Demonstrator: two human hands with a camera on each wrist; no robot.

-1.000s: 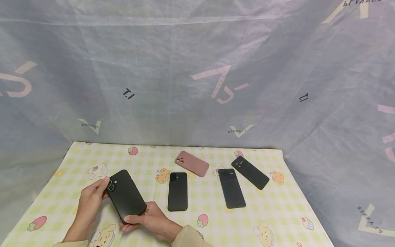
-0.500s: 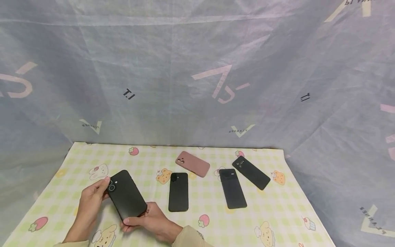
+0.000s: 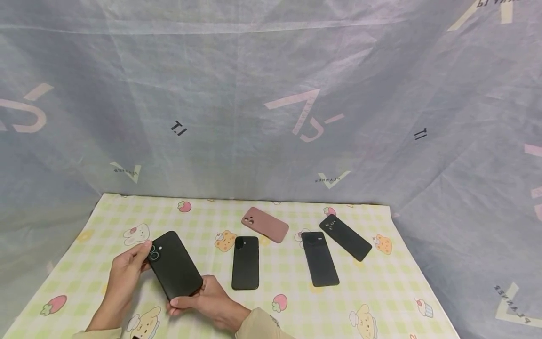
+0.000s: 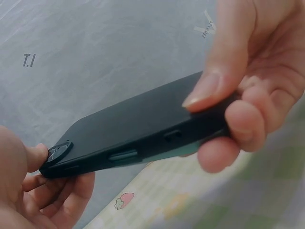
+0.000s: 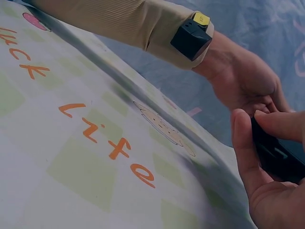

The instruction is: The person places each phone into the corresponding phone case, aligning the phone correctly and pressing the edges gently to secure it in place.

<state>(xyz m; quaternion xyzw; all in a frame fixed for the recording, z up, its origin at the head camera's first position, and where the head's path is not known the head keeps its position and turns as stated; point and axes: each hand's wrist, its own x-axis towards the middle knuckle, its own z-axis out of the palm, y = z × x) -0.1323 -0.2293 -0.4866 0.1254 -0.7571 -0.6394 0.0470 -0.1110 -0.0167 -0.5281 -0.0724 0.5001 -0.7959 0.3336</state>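
Both hands hold a phone in a black case (image 3: 175, 266), raised over the left part of the table with its back and ringed cameras facing up. At the camera end, my left hand (image 3: 123, 275) pinches the corner between thumb and fingers. My right hand (image 3: 211, 301) grips the opposite end, thumb on the back and fingers beneath. In the left wrist view, the side of the black case (image 4: 138, 124) shows cutouts, and a greenish strip lies along its lower edge. The right wrist view catches only a dark end of the phone (image 5: 279, 155) between the fingers.
Right of the hands, a black phone (image 3: 245, 263) lies on the checkered tablecloth (image 3: 292, 268). Behind it is a pink phone case (image 3: 265, 224). Farther right lie a dark phone (image 3: 320, 259) and a black phone case (image 3: 346, 238). A grey printed curtain (image 3: 237, 141) hangs behind the table.
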